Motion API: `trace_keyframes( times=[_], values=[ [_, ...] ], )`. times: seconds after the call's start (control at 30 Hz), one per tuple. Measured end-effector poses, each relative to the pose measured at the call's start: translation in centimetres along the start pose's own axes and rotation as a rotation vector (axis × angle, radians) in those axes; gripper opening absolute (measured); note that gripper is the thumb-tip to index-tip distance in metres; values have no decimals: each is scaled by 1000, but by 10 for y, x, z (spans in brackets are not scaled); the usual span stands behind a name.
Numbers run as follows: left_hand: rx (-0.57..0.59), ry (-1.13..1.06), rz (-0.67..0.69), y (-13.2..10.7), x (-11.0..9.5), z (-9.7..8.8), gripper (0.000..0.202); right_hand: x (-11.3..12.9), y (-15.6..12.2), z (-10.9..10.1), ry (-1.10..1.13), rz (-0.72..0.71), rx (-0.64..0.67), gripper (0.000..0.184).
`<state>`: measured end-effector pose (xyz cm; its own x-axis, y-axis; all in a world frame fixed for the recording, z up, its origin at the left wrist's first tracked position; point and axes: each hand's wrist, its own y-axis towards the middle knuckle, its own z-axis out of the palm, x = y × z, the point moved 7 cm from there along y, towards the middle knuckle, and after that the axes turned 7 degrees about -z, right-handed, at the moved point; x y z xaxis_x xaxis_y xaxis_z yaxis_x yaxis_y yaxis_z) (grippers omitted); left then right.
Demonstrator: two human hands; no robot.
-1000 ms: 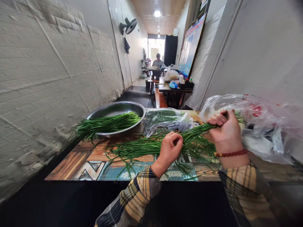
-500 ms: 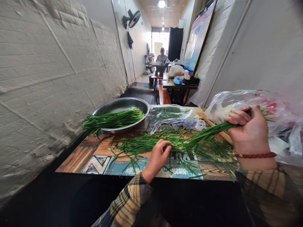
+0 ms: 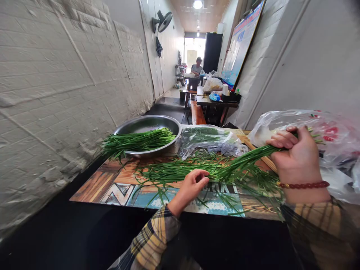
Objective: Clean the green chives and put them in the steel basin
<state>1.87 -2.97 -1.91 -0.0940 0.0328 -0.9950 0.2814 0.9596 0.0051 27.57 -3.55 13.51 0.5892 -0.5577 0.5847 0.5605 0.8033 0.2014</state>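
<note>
My right hand (image 3: pixel 298 157), with a red bead bracelet on its wrist, is raised at the right and wrapped round a bunch of garlic chives (image 3: pixel 253 156). Their pale ends stick out above the fist, and the green leaves slope down to the table. My left hand (image 3: pixel 194 186) rests at the near side of a loose pile of chives (image 3: pixel 168 170). Its fingers are curled with a gap to the thumb, and nothing shows between them. More chives (image 3: pixel 143 139) lie in a steel basin (image 3: pixel 132 123), leaves hanging over its left rim.
Behind the pile lies a clear plastic bag of greens (image 3: pixel 208 137). A larger plastic bag (image 3: pixel 332 131) with red print stands at the right, behind my right hand. Loose leaves litter the patterned tabletop (image 3: pixel 92 187). A person (image 3: pixel 197 67) sits far back beyond another table (image 3: pixel 216 101).
The view has turned slightly left, so the scene sits a little farther right. The thumb and fingers of my left hand have parted a little. My right hand keeps its bunch.
</note>
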Motion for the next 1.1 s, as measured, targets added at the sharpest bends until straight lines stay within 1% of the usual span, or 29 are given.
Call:
trace_keyframes(
  times=[0.07,0.13,0.2,0.27,0.33,0.4,0.47,0.53,0.57,0.6,0.67,0.73,0.77,0.8,0.83,0.87,0.9,0.93,0.97,1.0,1.03,1.07,1.1],
  values=[
    [16,-17,1,-1,1,5,11,-1,-1,-1,-14,0,-3,30],
    [33,-53,-12,-2,2,8,14,-3,-2,-1,-30,-5,-5,29],
    [57,-89,-52,-3,5,11,16,-4,-4,-1,-45,-9,-5,28],
    [56,-107,-115,-4,12,12,14,-7,-6,-1,-47,9,-8,28],
    [-20,-105,-180,-5,21,6,15,-8,-8,-2,-37,43,-14,28],
    [-124,-74,-216,-5,27,-6,17,-5,-9,-4,-32,44,-23,29],
    [-176,-1,-176,-4,23,-17,17,0,-10,-5,-45,33,-24,29],
    [-189,77,-73,-3,8,-26,18,0,-15,-6,-75,49,-25,28],
    [-193,100,-16,-3,-3,-28,25,-4,-20,-6,-88,74,-29,28],
    [-179,109,25,-3,-13,-29,32,-11,-26,-5,-97,107,-32,27],
    [-92,86,71,-4,-35,-20,38,-32,-44,1,-97,194,-17,25],
    [36,31,116,-8,-55,-3,41,-60,-65,12,-109,296,77,27],
    [139,-25,134,-12,-63,9,43,-73,-76,19,-110,331,135,27],
    [240,-79,143,-16,-68,20,44,-85,-85,24,-121,347,181,29],
    [317,-115,143,-21,-71,29,46,-94,-91,26,-136,342,197,30],
    [376,-133,121,-24,-69,36,45,-101,-96,26,-147,333,204,31],
    [414,-119,83,-27,-65,40,40,-107,-99,24,-165,322,210,31],
    [418,-71,51,-28,-59,40,31,-113,-100,21,-193,310,215,30],
    [399,3,34,-28,-54,36,22,-118,-100,16,-233,297,230,28],
    [356,96,39,-26,-50,28,17,-123,-100,9,-287,286,259,26],
    [296,194,63,-23,-48,17,16,-129,-99,1,-360,266,289,24],
    [239,293,92,-19,-48,3,17,-136,-98,-7,-442,241,338,27],
    [181,386,120,-14,-50,-12,18,-146,-100,-15,-532,251,435,34]
  ],
)
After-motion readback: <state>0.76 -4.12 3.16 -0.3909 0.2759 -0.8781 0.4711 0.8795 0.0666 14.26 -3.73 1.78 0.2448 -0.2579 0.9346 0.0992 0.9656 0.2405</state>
